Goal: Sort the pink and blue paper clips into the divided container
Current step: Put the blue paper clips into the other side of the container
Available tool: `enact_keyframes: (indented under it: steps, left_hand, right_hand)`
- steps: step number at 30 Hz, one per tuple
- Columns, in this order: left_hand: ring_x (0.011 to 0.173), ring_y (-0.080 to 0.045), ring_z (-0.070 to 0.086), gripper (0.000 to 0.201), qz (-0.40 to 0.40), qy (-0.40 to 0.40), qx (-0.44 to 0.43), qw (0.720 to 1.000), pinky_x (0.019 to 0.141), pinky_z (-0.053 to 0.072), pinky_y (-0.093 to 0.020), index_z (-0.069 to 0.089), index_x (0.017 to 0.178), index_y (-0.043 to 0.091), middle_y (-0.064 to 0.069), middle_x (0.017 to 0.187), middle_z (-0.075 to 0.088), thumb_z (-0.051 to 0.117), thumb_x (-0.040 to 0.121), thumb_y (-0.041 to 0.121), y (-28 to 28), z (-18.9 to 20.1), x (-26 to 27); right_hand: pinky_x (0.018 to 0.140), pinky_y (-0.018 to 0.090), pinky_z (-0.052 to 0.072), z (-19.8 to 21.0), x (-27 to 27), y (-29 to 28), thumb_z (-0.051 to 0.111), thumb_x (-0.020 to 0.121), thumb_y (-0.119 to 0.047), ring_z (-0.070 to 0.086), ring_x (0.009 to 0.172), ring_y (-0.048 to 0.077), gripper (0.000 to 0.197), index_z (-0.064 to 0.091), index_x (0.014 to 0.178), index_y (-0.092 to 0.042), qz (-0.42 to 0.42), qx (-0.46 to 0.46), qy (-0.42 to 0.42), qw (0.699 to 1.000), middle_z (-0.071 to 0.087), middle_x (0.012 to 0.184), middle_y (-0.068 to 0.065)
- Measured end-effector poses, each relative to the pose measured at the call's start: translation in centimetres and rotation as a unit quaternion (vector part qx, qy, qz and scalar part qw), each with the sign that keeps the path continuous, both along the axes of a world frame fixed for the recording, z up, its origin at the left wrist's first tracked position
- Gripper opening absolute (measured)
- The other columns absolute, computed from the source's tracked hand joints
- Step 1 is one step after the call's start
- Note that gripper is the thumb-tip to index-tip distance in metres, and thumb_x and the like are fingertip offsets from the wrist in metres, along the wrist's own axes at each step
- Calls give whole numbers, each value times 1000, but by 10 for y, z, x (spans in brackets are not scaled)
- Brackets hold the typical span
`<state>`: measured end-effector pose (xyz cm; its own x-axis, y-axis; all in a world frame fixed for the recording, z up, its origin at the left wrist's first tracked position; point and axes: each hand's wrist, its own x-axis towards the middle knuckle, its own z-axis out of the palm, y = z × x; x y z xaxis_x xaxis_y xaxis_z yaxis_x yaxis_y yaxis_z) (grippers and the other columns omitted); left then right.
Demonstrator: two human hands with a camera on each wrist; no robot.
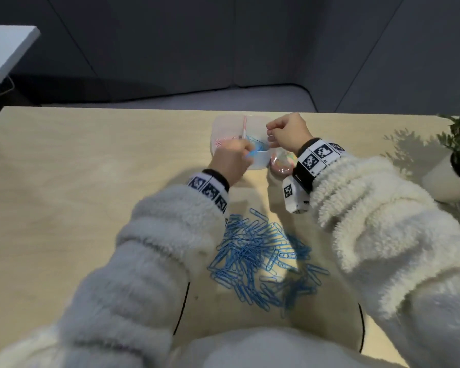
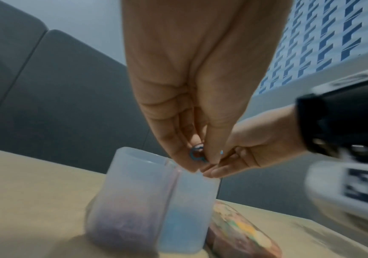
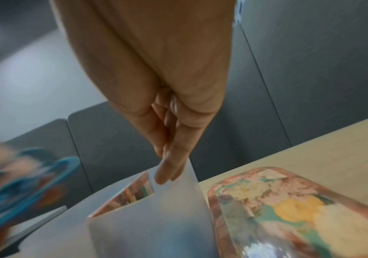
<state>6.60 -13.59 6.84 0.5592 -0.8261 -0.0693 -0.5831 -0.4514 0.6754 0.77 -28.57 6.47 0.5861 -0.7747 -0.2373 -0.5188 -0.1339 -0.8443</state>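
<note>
Clips (image 1: 260,258) are light, slippery wire, best pinched flat; left hand (image 1: 230,162) pinches blue ones, right hand (image 1: 290,135) pinches the container (image 1: 225,123) rim.

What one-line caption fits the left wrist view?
Left hand pinches blue paper clips above the divided container while the right hand touches its rim.

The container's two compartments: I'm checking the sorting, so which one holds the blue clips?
The divided container's right-hand compartment, under the left hand that pinches blue clips; pink clips lie left of the divider.
</note>
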Motion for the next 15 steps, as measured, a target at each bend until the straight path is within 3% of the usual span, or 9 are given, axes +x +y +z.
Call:
enact_keyframes:
  steps: [3, 5, 8, 12, 15]
  left_hand:
    - [102, -30, 59, 24, 22, -42, 30, 998, 86, 45, -32, 63, 109, 9, -14, 108, 65, 54, 86, 10, -35, 0, 12]
    - [105, -32, 59, 24, 22, -76, 58, 995, 90, 47, -36, 62, 110, 7, -15, 112, 64, 55, 87, 9, -51, -3, 18]
    - [107, -35, 58, 33, -4, -88, 89, 992, 94, 48, -41, 57, 116, 0, -19, 115, 62, 60, 85, 11, -61, -6, 22]
    - [111, -32, 56, 33, -30, -104, 48, 993, 96, 46, -40, 55, 122, 5, -16, 122, 60, 52, 90, 15, -50, -1, 17]
    - [102, -31, 58, 31, -68, -111, -17, 991, 87, 45, -36, 63, 107, 6, -15, 108, 65, 42, 88, 18, -16, -12, 1]
  right_hand:
    - [52, 23, 54, 9, -34, 15, 42, 87, 7, 58, 54, 16, 22, 62, 88, -2, -21, 24, -63, 998, 57, 70, 7]
    - [46, 19, 51, 10, -56, 21, 41, 90, 7, 57, 43, 8, 25, 59, 79, -6, -15, 49, -79, 996, 57, 68, 7]
    - [45, 21, 52, 3, -92, 26, 41, 91, 6, 58, 39, 4, 29, 58, 75, -10, 6, 64, -84, 994, 60, 67, 8]
    - [44, 21, 51, -16, -145, 35, 52, 89, 0, 57, 41, 8, 21, 61, 76, -15, 49, 34, 9, 998, 62, 68, 3]
    - [50, 23, 48, -34, -192, 46, 69, 78, -13, 54, 47, 4, 17, 56, 70, -20, 104, -19, 164, 981, 60, 68, -7]
